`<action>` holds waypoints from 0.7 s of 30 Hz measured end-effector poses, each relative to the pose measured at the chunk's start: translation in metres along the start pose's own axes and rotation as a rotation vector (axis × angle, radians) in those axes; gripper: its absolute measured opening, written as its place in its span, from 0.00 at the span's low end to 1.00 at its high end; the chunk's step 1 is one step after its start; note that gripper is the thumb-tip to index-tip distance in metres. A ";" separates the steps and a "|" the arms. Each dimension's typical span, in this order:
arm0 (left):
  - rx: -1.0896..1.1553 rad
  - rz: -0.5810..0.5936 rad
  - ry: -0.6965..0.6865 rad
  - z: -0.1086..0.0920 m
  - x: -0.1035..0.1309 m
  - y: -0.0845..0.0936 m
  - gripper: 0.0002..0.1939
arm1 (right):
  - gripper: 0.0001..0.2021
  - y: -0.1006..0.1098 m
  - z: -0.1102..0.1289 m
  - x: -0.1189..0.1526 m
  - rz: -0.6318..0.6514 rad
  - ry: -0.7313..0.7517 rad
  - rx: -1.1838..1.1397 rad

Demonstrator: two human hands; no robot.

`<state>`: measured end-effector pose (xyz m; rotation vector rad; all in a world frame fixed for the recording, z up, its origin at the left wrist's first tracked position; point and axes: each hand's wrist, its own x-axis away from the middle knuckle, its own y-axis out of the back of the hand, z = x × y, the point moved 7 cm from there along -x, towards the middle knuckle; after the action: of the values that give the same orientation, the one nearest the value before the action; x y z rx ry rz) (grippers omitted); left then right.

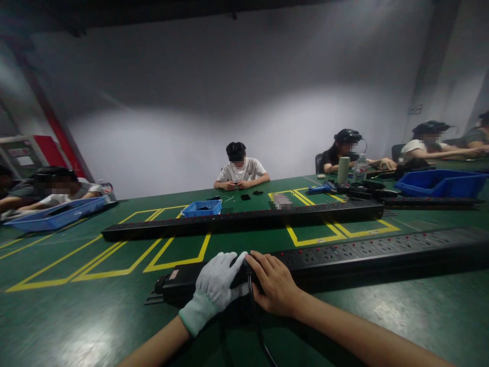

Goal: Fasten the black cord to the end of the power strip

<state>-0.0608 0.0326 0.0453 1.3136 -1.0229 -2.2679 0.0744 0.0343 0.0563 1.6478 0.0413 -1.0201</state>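
Note:
A long black power strip point(355, 257) with a row of sockets and small red parts lies across the table in front of me. My left hand point(218, 280), in a whitish knit glove, is closed over the strip near its left end, thumb at the near side. Bare and right beside it, my right hand point(275, 283) curls over the same strip. The fingertips of both hands meet at its top. A black cable point(255, 321) runs up between the hands; its upper end is hidden by the fingers.
A second black power strip point(244, 223) lies farther back on the green table point(126, 316). Behind it stands a small blue bin point(202, 208). Larger blue bins stand left point(57, 214) and right point(443, 183). A bottle point(360, 168) and a green flask point(343, 171) are back right. Several people sit around.

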 end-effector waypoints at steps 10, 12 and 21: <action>0.003 -0.031 0.007 -0.001 0.000 0.004 0.33 | 0.32 0.001 0.001 0.000 -0.002 -0.005 -0.002; 0.007 -0.033 0.006 -0.001 0.000 0.004 0.33 | 0.31 0.001 0.001 0.000 -0.012 0.001 0.002; 0.002 -0.024 -0.005 -0.002 -0.001 0.003 0.33 | 0.31 0.001 0.001 0.001 -0.018 0.006 0.015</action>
<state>-0.0592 0.0300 0.0477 1.3287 -1.0172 -2.2893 0.0751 0.0331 0.0563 1.6674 0.0527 -1.0309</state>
